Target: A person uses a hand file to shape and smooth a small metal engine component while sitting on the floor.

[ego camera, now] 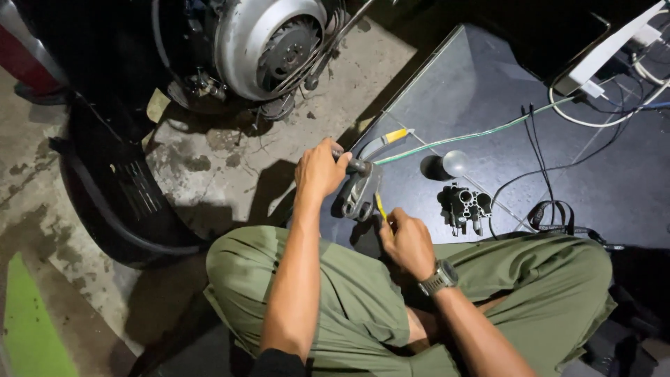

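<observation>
1. We see the left hand [319, 169] closed around the grey metal part [360, 192] – it lies just left of the black valve block [465, 207].
2. The right hand [407, 241] grips a yellow-handled tool [380, 207], touching that part.

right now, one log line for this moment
left hand: holds grey metal part | right hand: yellow-handled tool at part | nearby: black block

A single head-worn camera looks steeply down from above the seated person, close over the olive-green trousered lap [363, 300]. It faces forward across the cracked concrete floor [230, 160] and the dark glass-like floor panel [488, 91], toward a silver scooter engine cover [269, 42] at the top edge.
</observation>
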